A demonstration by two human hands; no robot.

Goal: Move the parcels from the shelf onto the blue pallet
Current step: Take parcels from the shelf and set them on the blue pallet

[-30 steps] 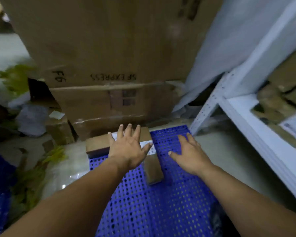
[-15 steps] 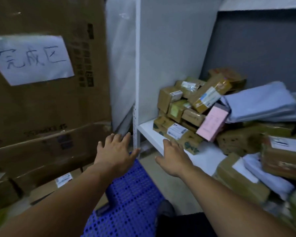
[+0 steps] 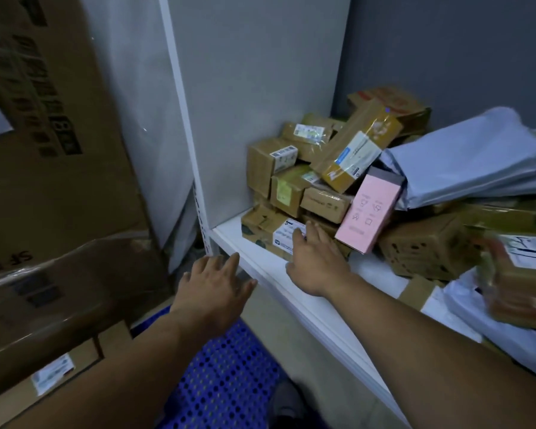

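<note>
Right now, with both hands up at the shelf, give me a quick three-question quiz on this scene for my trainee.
1. Fill in: the right hand reaches to the flat brown parcel bearing a ____ label.
2. True or false: the left hand holds nothing.
3. The blue pallet is: A propped upright, B flat on the floor, C folded in half.
Key: 1 white; 2 true; 3 B.
</note>
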